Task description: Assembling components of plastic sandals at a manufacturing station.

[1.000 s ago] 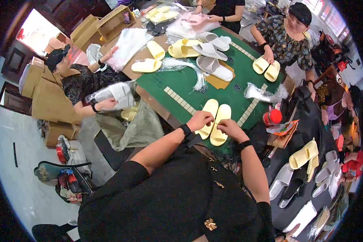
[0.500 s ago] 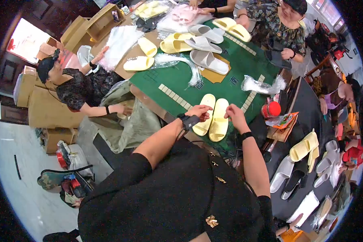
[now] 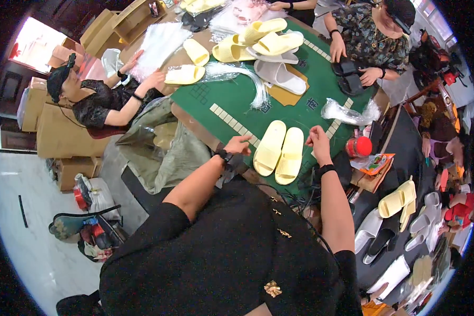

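Observation:
A pair of pale yellow slippers (image 3: 288, 163) lies side by side on the green table, toes toward me. My left hand (image 3: 239, 145) hovers just left of the pair, fingers stretched out and apart, holding nothing I can see. On the other side, my right hand (image 3: 319, 139) is raised close to the right slipper, its fingers curled together; whether something thin is in them I cannot make out. Neither hand appears to touch the slippers. A bundle of clear plastic strips (image 3: 350, 111) lies beyond my right hand, and another bundle (image 3: 255, 87) farther left.
Yellow slippers (image 3: 277, 43) and grey slippers (image 3: 282, 77) are piled farther back. A co-worker at the left handles clear bags (image 3: 160, 55); another at the right holds black slippers (image 3: 347, 76). A red-lidded jar (image 3: 358, 147) stands right of my right hand. A dark table (image 3: 400, 239) holds more slippers.
My hands have drawn apart from the yellow pair, left hand leftward, right hand slightly up and right. More yellow slippers lie on the back pile. The left co-worker's hand has left the sack.

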`<state>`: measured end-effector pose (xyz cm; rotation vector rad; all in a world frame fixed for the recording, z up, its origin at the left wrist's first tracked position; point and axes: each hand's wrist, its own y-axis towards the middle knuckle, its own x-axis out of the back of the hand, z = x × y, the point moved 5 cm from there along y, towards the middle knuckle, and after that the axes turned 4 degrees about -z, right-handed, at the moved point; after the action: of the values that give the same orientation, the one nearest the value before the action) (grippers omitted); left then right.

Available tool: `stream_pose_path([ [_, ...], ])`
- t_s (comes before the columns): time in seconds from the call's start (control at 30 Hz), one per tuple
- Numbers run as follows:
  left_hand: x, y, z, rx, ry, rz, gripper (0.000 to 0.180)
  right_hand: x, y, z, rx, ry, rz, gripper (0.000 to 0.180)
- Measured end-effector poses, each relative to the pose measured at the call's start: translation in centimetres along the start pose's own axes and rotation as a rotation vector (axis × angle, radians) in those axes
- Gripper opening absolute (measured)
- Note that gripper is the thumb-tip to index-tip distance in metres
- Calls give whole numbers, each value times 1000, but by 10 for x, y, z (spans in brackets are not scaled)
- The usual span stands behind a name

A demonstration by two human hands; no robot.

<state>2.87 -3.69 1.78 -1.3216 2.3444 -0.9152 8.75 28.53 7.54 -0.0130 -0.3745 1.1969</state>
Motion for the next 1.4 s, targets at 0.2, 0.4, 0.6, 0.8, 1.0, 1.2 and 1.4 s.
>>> stream_pose_path([
  [0.2, 57, -12, 54, 4, -190, -101, 35, -2, 16, -4, -19, 43, 53, 7],
  [0.4, 82, -24, 87, 74, -348, -174, 22, 1, 31, -6, 40, 16, 80, 6],
  [0.6, 82, -36, 96, 90, -275, -212, 24, -3, 40, -8, 22, 29, 123, 6],
  [0.8, 74, -46, 92, 86, -324, -205, 19, -2, 46, -11, 37, 84, 142, 6],
  [1.0, 70, -50, 93, 106, -282, -224, 19, -4, 49, -13, 23, 47, 135, 6],
  [1.2, 67, -46, 107, 98, -340, -200, 22, -6, 50, -7, 30, 68, 153, 6],
  [1.4, 62, -46, 101, 118, -255, -216, 22, -2, 50, -5, 46, 126, 151, 5],
])
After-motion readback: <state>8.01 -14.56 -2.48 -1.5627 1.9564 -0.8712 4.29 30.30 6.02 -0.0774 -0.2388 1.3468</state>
